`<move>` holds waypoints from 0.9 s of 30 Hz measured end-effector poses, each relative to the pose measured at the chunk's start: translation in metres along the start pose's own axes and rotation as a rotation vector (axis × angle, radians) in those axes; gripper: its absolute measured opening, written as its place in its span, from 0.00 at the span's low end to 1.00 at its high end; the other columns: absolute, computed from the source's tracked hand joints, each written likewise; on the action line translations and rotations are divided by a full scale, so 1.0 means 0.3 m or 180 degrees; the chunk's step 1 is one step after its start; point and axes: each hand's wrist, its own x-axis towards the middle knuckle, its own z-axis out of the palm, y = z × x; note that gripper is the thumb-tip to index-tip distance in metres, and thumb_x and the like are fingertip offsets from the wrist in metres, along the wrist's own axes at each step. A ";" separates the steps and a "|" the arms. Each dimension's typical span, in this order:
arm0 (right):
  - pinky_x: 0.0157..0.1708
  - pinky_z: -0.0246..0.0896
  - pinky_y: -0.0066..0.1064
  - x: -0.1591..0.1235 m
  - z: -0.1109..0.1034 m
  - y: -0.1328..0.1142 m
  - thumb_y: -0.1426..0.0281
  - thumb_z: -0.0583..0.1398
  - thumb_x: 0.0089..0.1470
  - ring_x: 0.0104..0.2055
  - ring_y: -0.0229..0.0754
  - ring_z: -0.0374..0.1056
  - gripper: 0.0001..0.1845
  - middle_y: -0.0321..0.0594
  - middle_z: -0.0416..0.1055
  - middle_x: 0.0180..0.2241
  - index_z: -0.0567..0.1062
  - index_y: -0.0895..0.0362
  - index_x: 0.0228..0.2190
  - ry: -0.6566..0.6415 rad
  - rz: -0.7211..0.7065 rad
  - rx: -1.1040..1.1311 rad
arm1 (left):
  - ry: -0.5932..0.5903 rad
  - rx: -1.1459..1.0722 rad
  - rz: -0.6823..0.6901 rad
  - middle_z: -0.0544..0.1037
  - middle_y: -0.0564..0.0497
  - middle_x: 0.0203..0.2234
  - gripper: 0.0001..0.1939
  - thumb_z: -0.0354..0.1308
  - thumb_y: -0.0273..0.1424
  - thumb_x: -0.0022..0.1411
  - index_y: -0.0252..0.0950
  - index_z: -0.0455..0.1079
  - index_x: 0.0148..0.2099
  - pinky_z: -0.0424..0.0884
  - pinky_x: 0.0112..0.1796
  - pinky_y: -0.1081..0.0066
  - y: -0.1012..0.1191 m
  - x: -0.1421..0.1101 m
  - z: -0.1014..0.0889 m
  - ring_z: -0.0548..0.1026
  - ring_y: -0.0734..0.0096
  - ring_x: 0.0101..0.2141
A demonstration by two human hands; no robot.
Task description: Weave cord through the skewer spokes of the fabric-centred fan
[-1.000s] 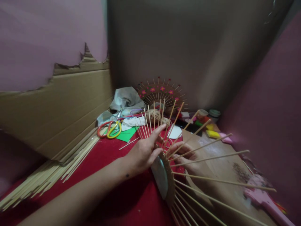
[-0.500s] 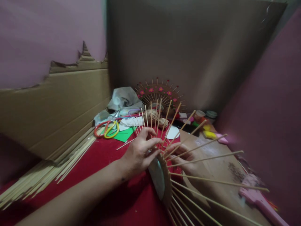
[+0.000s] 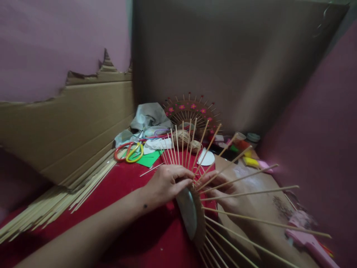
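A round mirror (image 3: pixel 187 214) with a brown rim stands tilted before me. Thin wooden sticks (image 3: pixel 245 193) radiate from the rim like sun rays. My left hand (image 3: pixel 169 182) is closed, thumb and fingertips pinching at the top of the rim, by the base of a stick. Behind the sticks, my right hand (image 3: pixel 223 186) has its fingers bent against the rim from the far side, partly hidden. A thin loop of cord (image 3: pixel 196 170) shows between the two hands at the stick bases.
Loose sticks (image 3: pixel 55 208) lie on the red cloth (image 3: pixel 122 227) at left, beside cardboard (image 3: pixel 97 104). Scissors (image 3: pixel 134 152), green paper (image 3: pixel 149 159), twine balls (image 3: pixel 182 137) and a flowered, spiked fan-shaped piece (image 3: pixel 192 106) lie farther back. A pink glue gun (image 3: pixel 306 234) is at right.
My left fingers have come down from among the sticks and closed at the rim. My right hand stays behind the sticks. The whole view has shifted slightly.
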 end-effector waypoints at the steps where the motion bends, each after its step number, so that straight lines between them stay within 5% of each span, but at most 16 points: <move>1: 0.33 0.63 0.27 0.000 -0.002 -0.005 0.71 0.64 0.44 0.31 0.35 0.68 0.07 0.34 0.72 0.28 0.73 0.55 0.29 -0.0021 -0.0009 -0.0013 | -0.0018 -0.0001 -0.0037 0.78 0.50 0.29 0.07 0.55 0.27 0.57 0.34 0.73 0.37 0.68 0.33 0.74 0.003 -0.003 0.003 0.74 0.74 0.30; 13: 0.32 0.63 0.25 -0.007 -0.016 -0.141 0.73 0.60 0.49 0.31 0.36 0.67 0.04 0.35 0.71 0.28 0.73 0.55 0.30 -0.0086 -0.0315 -0.1199 | -0.0056 -0.0019 -0.0371 0.75 0.54 0.21 0.08 0.52 0.26 0.55 0.33 0.73 0.33 0.63 0.23 0.78 0.012 -0.013 0.017 0.68 0.80 0.20; 17: 0.35 0.65 0.26 0.005 -0.027 -0.201 0.75 0.62 0.47 0.33 0.36 0.68 0.05 0.35 0.71 0.30 0.73 0.55 0.30 0.0070 -0.0491 -0.1208 | -0.0090 -0.0081 -0.0489 0.74 0.54 0.19 0.08 0.51 0.26 0.55 0.33 0.73 0.32 0.62 0.23 0.78 0.017 -0.013 0.019 0.67 0.81 0.20; 27: 0.22 0.62 0.21 0.069 -0.103 -0.322 0.76 0.63 0.43 0.25 0.32 0.68 0.06 0.36 0.74 0.25 0.74 0.56 0.28 0.0380 -0.0685 -0.0923 | -0.0156 -0.0187 -0.0607 0.73 0.53 0.20 0.09 0.50 0.26 0.55 0.32 0.72 0.32 0.61 0.23 0.78 0.024 0.000 0.025 0.67 0.79 0.21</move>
